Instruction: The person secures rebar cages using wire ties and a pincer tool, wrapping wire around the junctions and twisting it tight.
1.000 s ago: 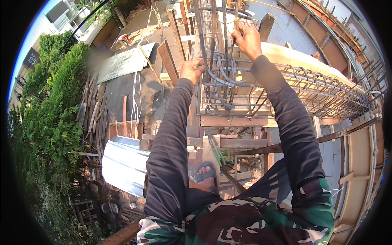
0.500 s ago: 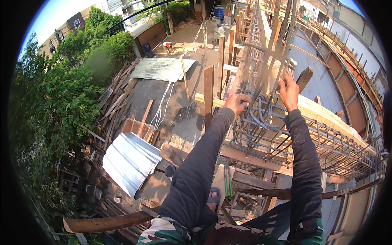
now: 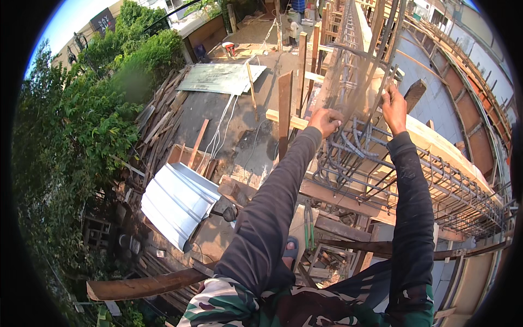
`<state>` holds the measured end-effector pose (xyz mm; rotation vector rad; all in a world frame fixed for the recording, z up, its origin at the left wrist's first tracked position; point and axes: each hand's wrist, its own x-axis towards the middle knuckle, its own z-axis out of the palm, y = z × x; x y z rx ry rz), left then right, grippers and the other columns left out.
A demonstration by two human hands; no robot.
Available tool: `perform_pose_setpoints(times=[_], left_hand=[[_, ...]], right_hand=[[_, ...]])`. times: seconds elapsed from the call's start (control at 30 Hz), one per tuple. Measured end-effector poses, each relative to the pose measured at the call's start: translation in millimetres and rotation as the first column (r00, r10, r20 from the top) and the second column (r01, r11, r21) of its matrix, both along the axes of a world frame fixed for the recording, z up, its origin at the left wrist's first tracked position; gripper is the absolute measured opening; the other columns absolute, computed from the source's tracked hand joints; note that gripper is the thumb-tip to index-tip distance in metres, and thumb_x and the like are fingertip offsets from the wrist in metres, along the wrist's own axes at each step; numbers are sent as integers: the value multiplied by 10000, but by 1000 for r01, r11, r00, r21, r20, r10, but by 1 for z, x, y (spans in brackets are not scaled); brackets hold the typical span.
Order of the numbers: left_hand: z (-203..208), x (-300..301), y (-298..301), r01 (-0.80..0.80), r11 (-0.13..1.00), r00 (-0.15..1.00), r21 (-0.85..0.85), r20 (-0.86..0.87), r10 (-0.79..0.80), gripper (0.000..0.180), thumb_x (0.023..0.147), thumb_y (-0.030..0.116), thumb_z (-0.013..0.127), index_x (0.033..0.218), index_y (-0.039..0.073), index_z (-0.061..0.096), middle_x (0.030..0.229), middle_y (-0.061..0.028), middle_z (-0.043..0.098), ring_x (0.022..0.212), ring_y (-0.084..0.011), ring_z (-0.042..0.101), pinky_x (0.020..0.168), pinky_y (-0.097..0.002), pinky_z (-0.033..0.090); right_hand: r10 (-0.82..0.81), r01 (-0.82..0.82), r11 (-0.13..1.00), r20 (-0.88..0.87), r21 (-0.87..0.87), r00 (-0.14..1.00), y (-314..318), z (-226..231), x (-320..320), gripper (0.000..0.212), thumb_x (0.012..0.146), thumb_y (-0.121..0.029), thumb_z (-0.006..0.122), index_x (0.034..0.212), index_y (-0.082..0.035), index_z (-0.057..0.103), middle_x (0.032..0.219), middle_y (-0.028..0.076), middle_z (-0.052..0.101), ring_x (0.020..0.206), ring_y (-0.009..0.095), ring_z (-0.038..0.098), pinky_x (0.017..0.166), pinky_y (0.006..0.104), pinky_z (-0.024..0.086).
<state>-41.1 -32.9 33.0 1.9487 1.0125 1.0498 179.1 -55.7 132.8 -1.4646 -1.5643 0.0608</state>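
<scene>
My left hand [image 3: 327,121] is closed, fingers curled, at the left side of a thin bent steel rebar stirrup [image 3: 387,82], which is partly smeared by motion. On its other side my right hand [image 3: 394,108] pinches the same stirrup. Both hands are above the bent ends of thick rebar [image 3: 357,143], where the bars hook and cross. From there a long rebar cage [image 3: 447,182] runs off to the right, and a narrower cage [image 3: 348,32] stretches away ahead.
Wooden posts [image 3: 285,103] and planks [image 3: 441,141] edge the cages. Green-handled cutters [image 3: 309,229] lie below, near my sandalled foot [image 3: 291,248]. Lower left are a metal sheet [image 3: 177,204] and a curved timber rail [image 3: 147,284]. Two people [image 3: 229,49] are on the ground beyond.
The view has shifted slightly, so the scene sits a little farther right. Both hands still grip the stirrup; its upper part has moved slightly.
</scene>
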Motion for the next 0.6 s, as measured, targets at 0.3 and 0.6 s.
perform_pose_setpoints(times=[0.3, 0.6], left_hand=[[1, 1, -1, 13, 1000, 1000, 7, 7, -13, 264, 743, 98, 675, 986, 10, 732, 1133, -173, 688, 1093, -313, 645, 970, -372, 490], [-12, 5, 8, 20, 999, 1000, 46, 4, -20, 232, 773, 78, 663, 990, 70, 746, 1097, -121, 710, 1047, -282, 662, 922, -356, 509]], right_hand=[[18, -19, 1000, -30, -19, 999, 0, 0, 2, 169, 968, -119, 535, 1042, 9, 616, 780, 79, 684, 726, 157, 680, 682, 332, 509], [-116, 113, 993, 92, 43, 989, 9, -26, 12, 289, 858, -144, 656, 1109, -12, 602, 891, 242, 676, 849, 429, 650, 759, 472, 494]])
